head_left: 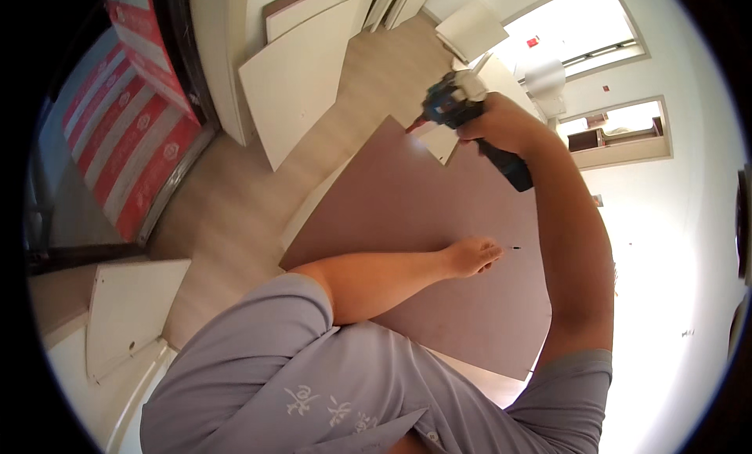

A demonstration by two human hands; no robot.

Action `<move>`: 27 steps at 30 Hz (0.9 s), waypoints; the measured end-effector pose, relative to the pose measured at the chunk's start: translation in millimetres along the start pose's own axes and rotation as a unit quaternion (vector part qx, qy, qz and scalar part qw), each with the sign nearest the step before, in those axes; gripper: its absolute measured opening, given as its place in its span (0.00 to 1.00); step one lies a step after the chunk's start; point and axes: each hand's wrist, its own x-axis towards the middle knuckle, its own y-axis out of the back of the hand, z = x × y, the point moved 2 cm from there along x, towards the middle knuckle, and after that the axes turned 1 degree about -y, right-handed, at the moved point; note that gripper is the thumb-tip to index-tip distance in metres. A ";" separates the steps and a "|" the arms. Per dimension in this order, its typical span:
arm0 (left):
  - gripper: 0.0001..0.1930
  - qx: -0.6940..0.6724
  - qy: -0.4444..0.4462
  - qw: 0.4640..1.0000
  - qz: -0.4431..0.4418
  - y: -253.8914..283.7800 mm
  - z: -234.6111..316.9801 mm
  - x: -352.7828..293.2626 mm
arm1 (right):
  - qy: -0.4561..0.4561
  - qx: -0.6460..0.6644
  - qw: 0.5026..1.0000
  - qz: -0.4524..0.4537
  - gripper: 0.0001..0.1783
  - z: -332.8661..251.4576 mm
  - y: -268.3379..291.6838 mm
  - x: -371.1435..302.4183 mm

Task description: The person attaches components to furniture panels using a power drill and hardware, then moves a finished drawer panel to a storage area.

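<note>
My right hand (501, 125) is wrapped round the grip of a dark cordless drill (450, 99), held out at the far side. Its red-tipped bit (417, 126) points down at the far corner of a large brown panel (392, 195), and a light spot falls beside it. I cannot tell whether the bit touches the board. My left hand (473, 256) is closed low over the middle of the same panel, fingers curled; whatever they hold, if anything, is hidden. Just right of it lies a small dark, thin piece (515, 248), apart from the fingers.
White boards (301, 82) lean against a cabinet at the far left. Another white panel (133, 317) stands at the near left. Red-and-white striped wrapping (133, 141) covers something behind a dark frame. A white board (471, 31) stands at the back, near wall openings (615, 133).
</note>
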 end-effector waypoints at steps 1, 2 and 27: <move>0.21 0.008 -0.010 1.000 -0.002 0.7 -0.4 -0.6 | 0.014 0.004 1.000 0.000 0.14 -5.4 -2.0 -0.1; 0.21 0.012 -0.017 1.000 -0.003 0.5 -1.3 -2.4 | 0.011 -0.002 1.000 -0.005 0.14 -4.7 -4.3 1.8; 0.11 0.292 -0.071 0.953 -0.025 -1.2 17.7 -21.1 | 0.050 0.439 0.886 0.139 0.22 183.7 -30.7 -203.1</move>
